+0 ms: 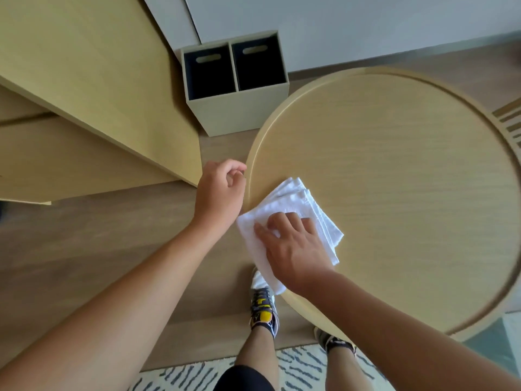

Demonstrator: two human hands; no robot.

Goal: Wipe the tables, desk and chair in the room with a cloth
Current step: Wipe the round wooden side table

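My right hand presses straight fingers on the white cloth at the round worktop's left edge. My left hand curls beside the rim; I cannot tell if it grips. A desk and a twin bin stand behind.

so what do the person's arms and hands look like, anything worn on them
Nothing worn. The left hand and right hand are bare: no gloves, rings or watch. The left arm and right arm are bare as far as the view shows: no sleeves, bands or markings.
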